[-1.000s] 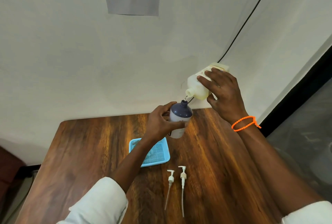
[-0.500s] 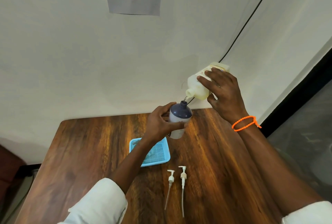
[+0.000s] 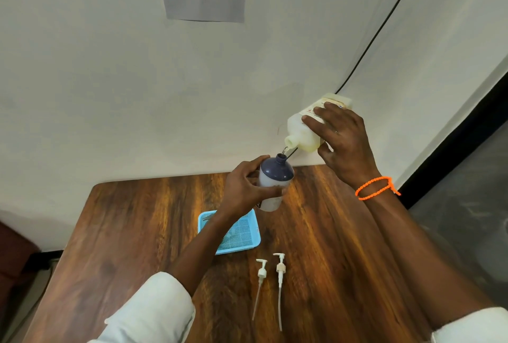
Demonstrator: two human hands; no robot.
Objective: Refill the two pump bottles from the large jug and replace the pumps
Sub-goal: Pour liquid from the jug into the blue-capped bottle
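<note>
Pouring under way: right hand (image 3: 345, 147) grips tilted jug (image 3: 302, 133), spout just above open bottle (image 3: 275, 180) held by left hand (image 3: 242, 191) over table (image 3: 330, 232). Both pumps (image 3: 279, 271) lie loose on it; second bottle not visible.

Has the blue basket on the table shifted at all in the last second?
No. The blue basket sits in the same spot relative to the two pumps lying on the table.
</note>
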